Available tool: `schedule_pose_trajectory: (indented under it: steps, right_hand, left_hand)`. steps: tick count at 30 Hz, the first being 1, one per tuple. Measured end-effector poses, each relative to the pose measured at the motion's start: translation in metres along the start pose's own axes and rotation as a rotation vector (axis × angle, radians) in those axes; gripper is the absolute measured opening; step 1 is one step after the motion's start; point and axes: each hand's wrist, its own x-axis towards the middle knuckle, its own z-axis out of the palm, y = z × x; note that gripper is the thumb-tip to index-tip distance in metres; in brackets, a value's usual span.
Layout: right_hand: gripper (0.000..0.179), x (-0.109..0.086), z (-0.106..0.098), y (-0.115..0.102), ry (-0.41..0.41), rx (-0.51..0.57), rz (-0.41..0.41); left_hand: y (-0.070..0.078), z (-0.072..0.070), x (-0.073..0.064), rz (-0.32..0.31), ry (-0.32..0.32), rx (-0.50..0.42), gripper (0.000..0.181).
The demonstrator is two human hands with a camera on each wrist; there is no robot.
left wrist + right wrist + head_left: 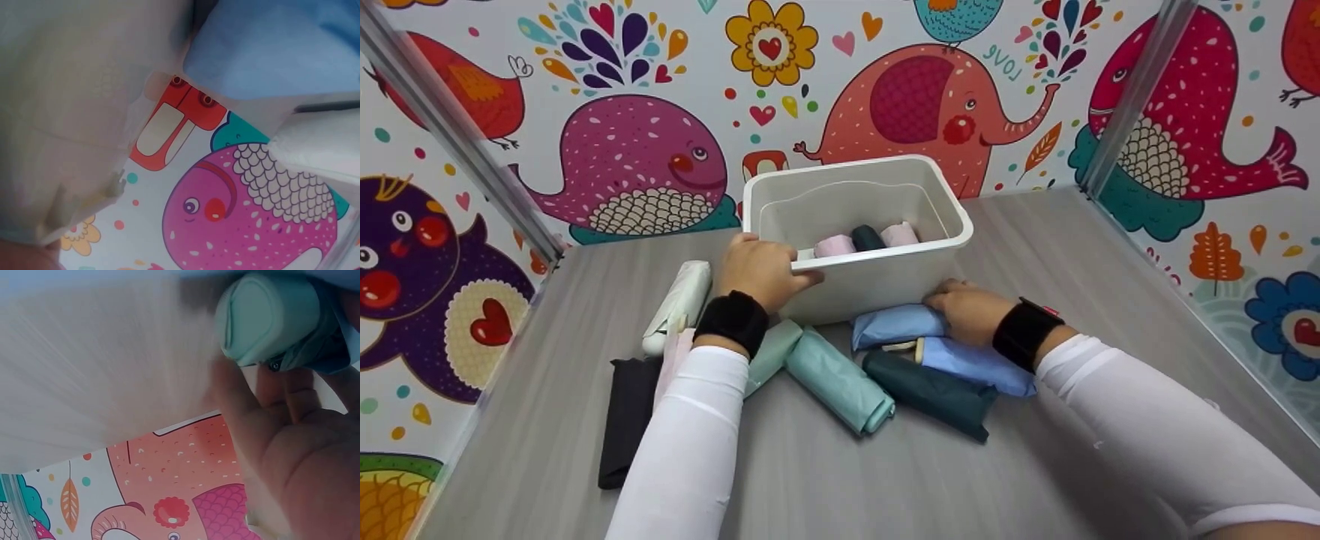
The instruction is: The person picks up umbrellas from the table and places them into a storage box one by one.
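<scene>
My left hand grips the front left corner of a white plastic bin, thumb outside the rim. Inside the bin stand two pink rolled umbrellas and a dark one. At the bin's lower front right, my right hand holds one end of a light blue folded umbrella. In the right wrist view its fingers reach behind the rolled end; the thumb is mostly hidden. Beside that hand lie a second blue umbrella and a dark green one.
A teal umbrella and a pale green one lie before the bin. Further left are a white umbrella, a pink one partly under my sleeve, and a black one. Patterned walls enclose the grey tabletop.
</scene>
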Motion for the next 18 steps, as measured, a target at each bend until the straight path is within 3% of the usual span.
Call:
schedule_pose_trajectory:
  steps: [11, 18]
  right_hand:
    - [0.033, 0.0091, 0.0019, 0.0043, -0.055, 0.018, 0.005]
    - [0.030, 0.0068, 0.0054, 0.0054, -0.035, 0.004, -0.018]
  left_hand:
    - [0.0005, -0.0001, -0.0007, -0.002, 0.009, -0.018, 0.052]
    - [0.0004, -0.0002, -0.0005, -0.002, 0.011, -0.015, 0.052]
